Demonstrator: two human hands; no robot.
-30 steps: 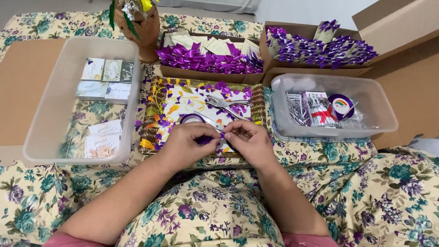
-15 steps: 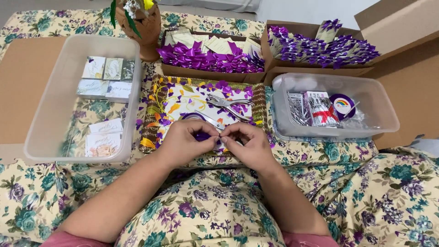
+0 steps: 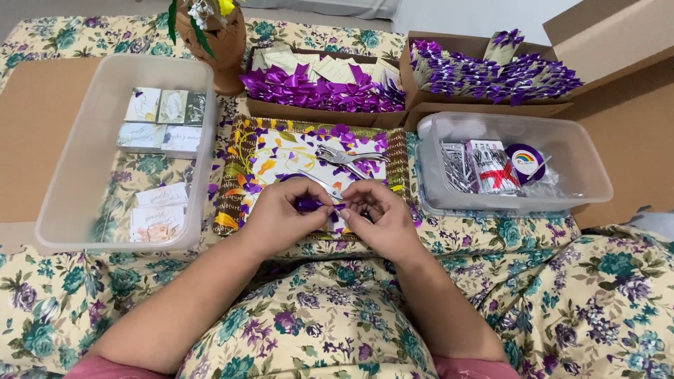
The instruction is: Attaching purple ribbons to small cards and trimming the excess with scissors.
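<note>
Purple ribbon pinched between fingertips of left hand and right hand, held just above a patterned tray, scissors and punch pliers on the tray, clear bins either side, boxes of purple bows behind.

Floral cloth bears two clear tubs, cardboard boxes, patterned tray

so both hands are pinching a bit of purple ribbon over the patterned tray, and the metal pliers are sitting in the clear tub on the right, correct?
Not quite. The head view shows both hands, left hand and right hand, pinching the purple ribbon over the patterned tray, but the metal pliers lie on that tray, not in the clear tub.
</note>
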